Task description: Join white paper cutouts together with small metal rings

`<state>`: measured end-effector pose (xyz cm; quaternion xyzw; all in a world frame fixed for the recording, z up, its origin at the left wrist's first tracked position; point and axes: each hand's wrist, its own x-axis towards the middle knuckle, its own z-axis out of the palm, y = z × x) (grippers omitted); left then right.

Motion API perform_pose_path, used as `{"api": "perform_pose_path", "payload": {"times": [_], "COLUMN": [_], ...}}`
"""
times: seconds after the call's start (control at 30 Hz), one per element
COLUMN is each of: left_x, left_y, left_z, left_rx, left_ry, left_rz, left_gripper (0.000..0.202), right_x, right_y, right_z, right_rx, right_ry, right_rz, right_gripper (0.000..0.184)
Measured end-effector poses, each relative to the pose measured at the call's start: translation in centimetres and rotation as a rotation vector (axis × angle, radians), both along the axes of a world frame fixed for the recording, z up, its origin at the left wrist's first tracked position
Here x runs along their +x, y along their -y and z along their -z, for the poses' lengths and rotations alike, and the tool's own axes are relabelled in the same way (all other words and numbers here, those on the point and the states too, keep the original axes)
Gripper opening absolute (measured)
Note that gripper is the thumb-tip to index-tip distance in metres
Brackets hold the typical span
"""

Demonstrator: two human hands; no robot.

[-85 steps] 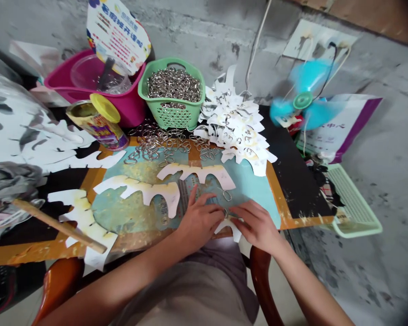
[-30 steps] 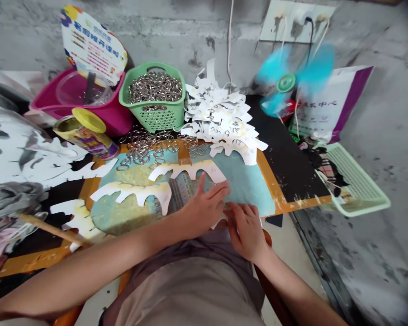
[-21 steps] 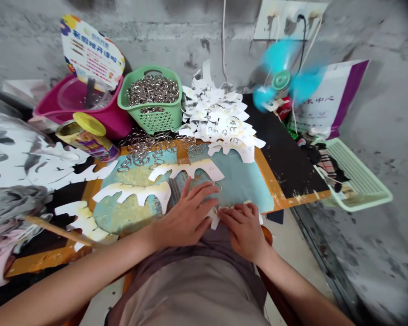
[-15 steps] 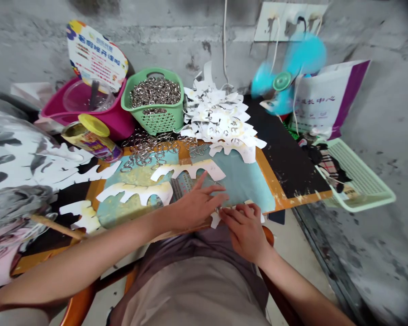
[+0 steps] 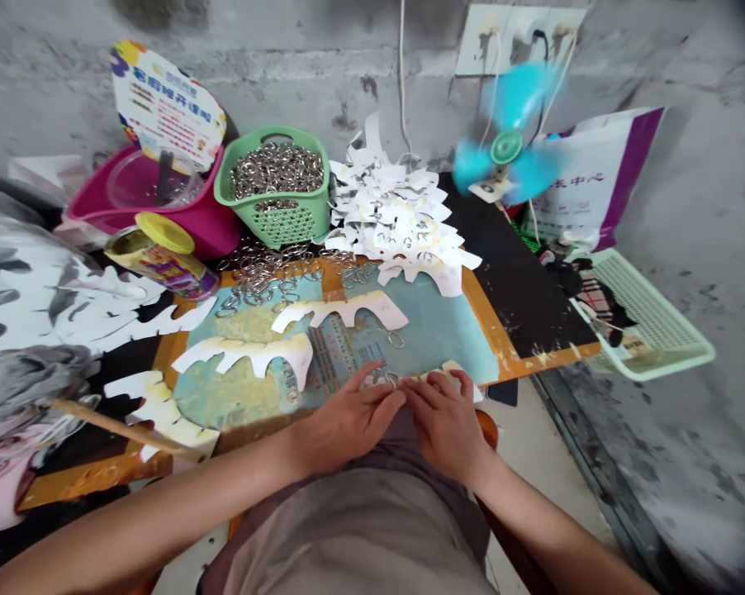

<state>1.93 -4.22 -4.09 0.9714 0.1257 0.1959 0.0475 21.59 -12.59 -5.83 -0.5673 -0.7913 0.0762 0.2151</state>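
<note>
Left hand (image 5: 348,421) and right hand (image 5: 448,421) close together

The left forearm (image 5: 224,483) slants in from lower left, the right forearm (image 5: 537,500) from lower right. Backs up, fingers (image 5: 428,394) angled inward; whether they touch is hard to tell.

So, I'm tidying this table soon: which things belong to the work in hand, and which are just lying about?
Belongs, it seems:
handled white cutout
loose metal rings
green basket of rings
laid-out cutouts
heaped cutouts

Probably just lying about:
blue fan
purple-edged bag
pale green tray
printed sign
</note>
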Motion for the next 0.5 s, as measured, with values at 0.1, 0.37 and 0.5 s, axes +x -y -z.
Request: {"api": "perform_pose_path", "payload": {"times": [0.1,0.37,0.5], "left_x": [-1.3,0.1,2.1], "left_y": [-0.1,-1.9,-2.8], "left_z": [-0.4,-2.3,-2.1], "left_rx": [-0.112,-0.193,-0.153], "left_ry": [0.080,0.034,-0.138], "left_rz": [-0.146,-0.172,-0.218], "left_gripper": [0.027,0.031,0.018], "right_x": [0.0,-0.1,0.0], "right_y": [0.0,0.5,0.6], "right_z": [0.1,0.3,0.3], "right_rx": [0.009,0.026,0.027], "right_ry": [-0.008,0.009,0.035], "right_rz": [-0.023,-0.018,-0.032], "right_gripper": [0.050,0.052,0.056]}}
